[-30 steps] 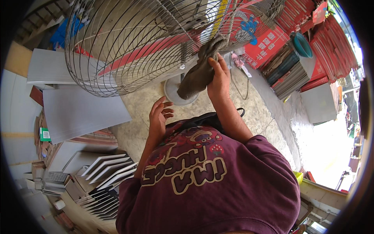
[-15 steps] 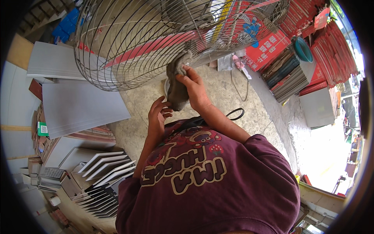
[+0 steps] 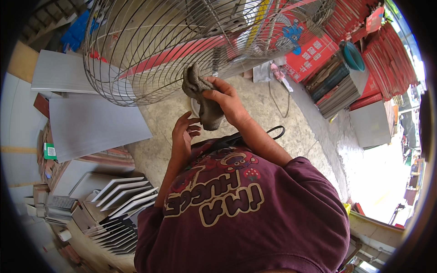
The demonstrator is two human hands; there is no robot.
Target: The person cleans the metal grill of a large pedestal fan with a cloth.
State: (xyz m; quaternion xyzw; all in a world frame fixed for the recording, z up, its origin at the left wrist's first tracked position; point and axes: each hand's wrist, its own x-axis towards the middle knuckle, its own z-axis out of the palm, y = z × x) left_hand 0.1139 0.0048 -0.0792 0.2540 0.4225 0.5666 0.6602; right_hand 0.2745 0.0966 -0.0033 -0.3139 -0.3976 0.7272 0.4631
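Observation:
A dirty grey-brown cloth rag (image 3: 211, 111), bunched and folded at its upper end, hangs in front of the big wire fan cage (image 3: 132, 86). My right hand (image 3: 227, 101) pinches its upper part between thumb and fingers. Beside the rag's lower end is my left hand (image 3: 183, 134), fingers apart and slightly bent; whether a fingertip touches the cloth I cannot tell. Behind the wires shows a red fan blade (image 3: 164, 57). The cage's lower rim is just above and left of the rag.
Grey flat panels (image 3: 95, 125) lie on the left, above a rack of upright white boards (image 3: 125, 191). At the right, a teal basin (image 3: 353, 57) stands near stacked red cartons (image 3: 389, 68). A thin cord (image 3: 278, 102) crosses the concrete floor (image 3: 259, 109).
My right hand has drawn the rag's upper end slightly left and down from the fan, and its folded end now faces up. My left hand has barely moved.

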